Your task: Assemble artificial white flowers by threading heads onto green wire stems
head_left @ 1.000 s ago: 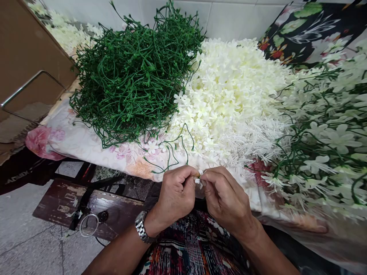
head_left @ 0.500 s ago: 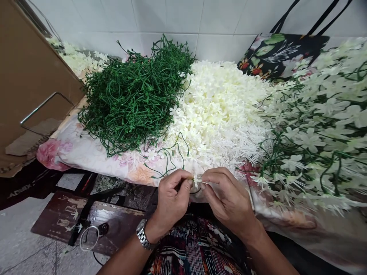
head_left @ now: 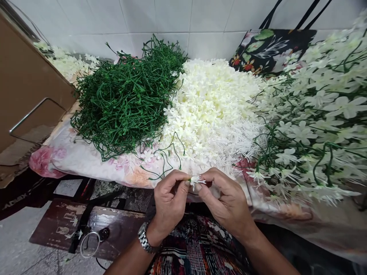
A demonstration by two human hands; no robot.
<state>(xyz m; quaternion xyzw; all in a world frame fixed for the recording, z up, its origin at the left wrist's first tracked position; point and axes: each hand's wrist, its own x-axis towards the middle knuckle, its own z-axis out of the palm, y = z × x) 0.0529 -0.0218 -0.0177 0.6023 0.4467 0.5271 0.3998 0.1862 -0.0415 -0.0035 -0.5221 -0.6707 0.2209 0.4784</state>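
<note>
A small white artificial flower (head_left: 196,180) is held between my two hands at the table's front edge. My left hand (head_left: 172,194) pinches its green base between thumb and forefinger. The fingertips of my right hand (head_left: 225,200) are closed on the petals from the other side. Just beyond my left hand lie several loose green stems (head_left: 164,162). A big tangle of green plastic stems (head_left: 126,99) sits behind them to the left. Past my hands is a heap of loose cream petals (head_left: 209,95), with thin white stamens (head_left: 237,139) at its right front.
Assembled white flowers on green stems (head_left: 304,133) are piled on the right. A black floral bag (head_left: 272,49) leans against the tiled wall (head_left: 163,19). At left stands a cardboard box (head_left: 31,84). Below the floral tablecloth (head_left: 94,168) is a dark wooden bench (head_left: 114,225) with a clear ring-shaped object (head_left: 90,244).
The right fingertips have come in closer to the left ones, and more of the flower's petals show between them. The camera has turned slightly right.
</note>
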